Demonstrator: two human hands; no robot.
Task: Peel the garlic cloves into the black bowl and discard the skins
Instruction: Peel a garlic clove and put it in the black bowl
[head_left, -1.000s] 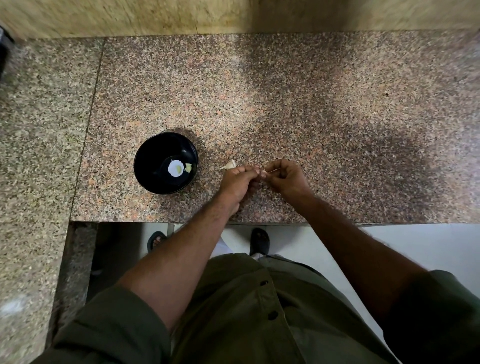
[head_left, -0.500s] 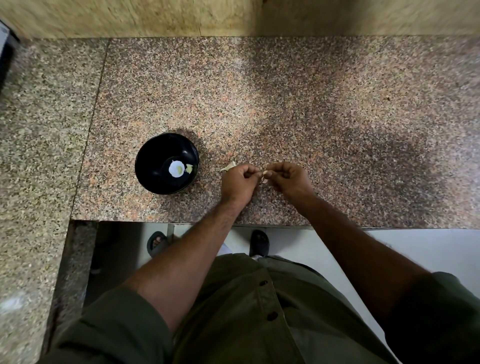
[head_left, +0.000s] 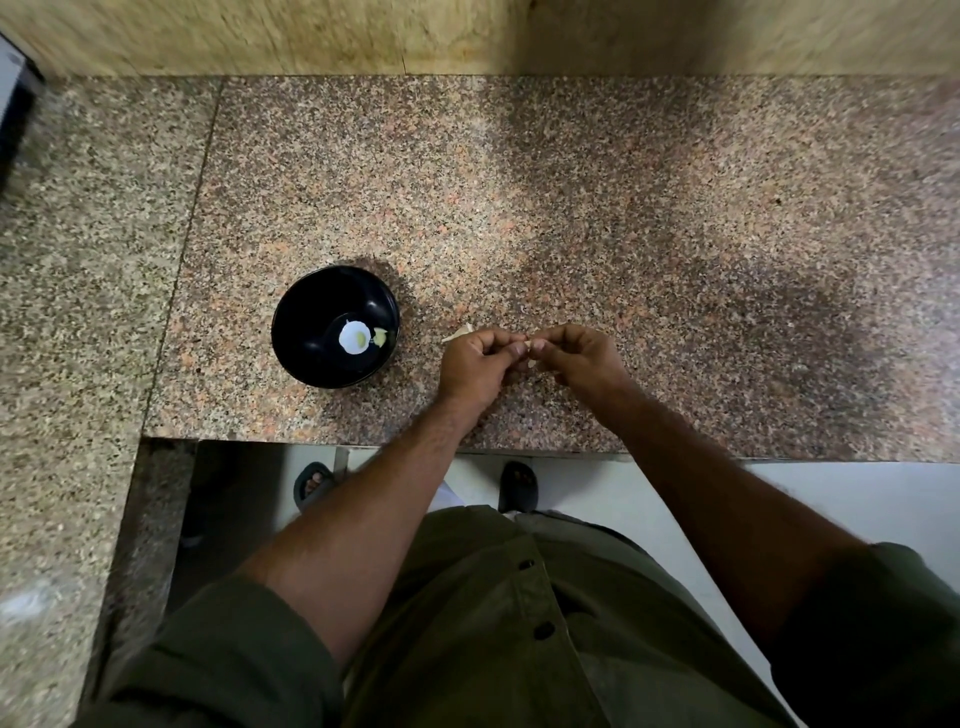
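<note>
Both hands, left (head_left: 475, 364) and right (head_left: 582, 356), pinch one clove (head_left: 529, 347) above the desk (head_left: 623, 208). Bowl (head_left: 301, 322) holds one peeled clove; skin (head_left: 457, 334) not discarded.

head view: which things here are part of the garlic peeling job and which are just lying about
Part of the job:
- garlic clove, pinched between left hand and right hand
- black bowl, a pale piece inside
- skin scrap on the granite counter, beside the left hand

Just lying about:
- sandals on the floor below
- dark object at far left edge
</note>
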